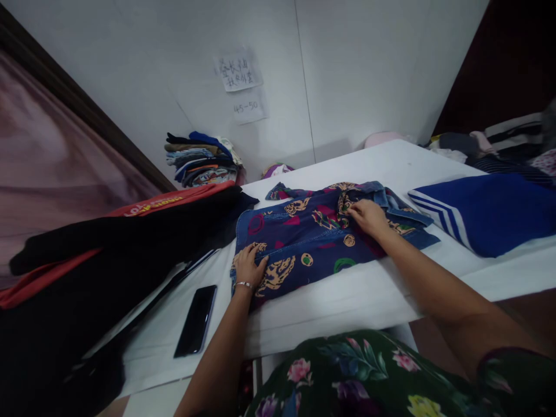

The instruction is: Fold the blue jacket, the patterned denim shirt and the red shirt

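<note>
Patterned garment point(299, 246): left hand point(251, 266), spread on its left end, should anchor it; right hand point(369, 217), pinching its rumpled right part, should ease creases flat.

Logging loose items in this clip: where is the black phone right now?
In the head view, the phone lies toward the lower left on the white table, below and left of the person's left hand, right of the black clothes.

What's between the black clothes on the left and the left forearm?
Head view: a phone, lying on the white surface, apart from the forearm.
</note>
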Demonstrator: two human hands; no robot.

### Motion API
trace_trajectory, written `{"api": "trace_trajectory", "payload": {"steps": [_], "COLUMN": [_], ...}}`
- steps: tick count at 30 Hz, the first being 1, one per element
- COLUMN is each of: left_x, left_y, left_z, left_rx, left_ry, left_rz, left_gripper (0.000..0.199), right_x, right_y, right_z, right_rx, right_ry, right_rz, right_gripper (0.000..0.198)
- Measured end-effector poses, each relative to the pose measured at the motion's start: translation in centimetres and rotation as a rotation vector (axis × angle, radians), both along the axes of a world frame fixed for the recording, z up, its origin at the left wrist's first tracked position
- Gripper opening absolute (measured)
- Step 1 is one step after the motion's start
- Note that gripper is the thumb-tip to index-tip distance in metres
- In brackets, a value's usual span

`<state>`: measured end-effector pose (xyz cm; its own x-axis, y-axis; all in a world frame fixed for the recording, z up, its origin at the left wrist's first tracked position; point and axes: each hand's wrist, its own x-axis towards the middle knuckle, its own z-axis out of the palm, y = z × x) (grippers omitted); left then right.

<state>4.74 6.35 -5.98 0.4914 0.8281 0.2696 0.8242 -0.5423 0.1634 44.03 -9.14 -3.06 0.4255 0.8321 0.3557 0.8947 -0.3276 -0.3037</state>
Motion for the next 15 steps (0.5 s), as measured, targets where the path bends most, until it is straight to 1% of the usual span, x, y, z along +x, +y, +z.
{"api": "trace_trajectory", "payload": {"steps": [2,4,6,9,11,14,15], "left_x": [-0.1,-0.2,-0.3,-0.4,-0.5,-0.5,-0.6], "left_y": [0.1,0.2,0.4,0.7,0.8,0.9,0.9], "left_z": [-0.1,-0.3,-0.5,-0.9,-1.1,-1.3,-1.4], "left_rx": [0.001,0.01,0.023,0.047,0.058,0.07,0.072], "left_ry": [-0.006,-0.02,-0.035,-0.053,-0.06,-0.059,-0.057], "left_rz": [-0.004,-0.012,-0.018,-0.022,-0.021,-0.014,-0.012], "left_gripper": [0.045,0.046,0.045,0.043,0.044,0.045,0.045], "right_x": [-1.6,-2.7,-3.3,-3.5,-3.4,-3.4,-3.4], "right_y": [0.6,1.4,2.0,2.3,2.3,2.1,2.1], "right_z": [0.3,0.1,-0.3,-0.9,-1.1,-1.5,-1.7], "right_rx": [-0.123,-0.267,-0.342,-0.319,-0.272,-0.131,-0.11], "right_ry": [0.078,0.113,0.107,0.097,0.094,0.12,0.138], "right_rz": [0.035,0.013,-0.009,-0.028,-0.049,-0.108,-0.125], "right_gripper": [0.038,0.037,0.03,0.017,0.02,0.028,0.027]}}
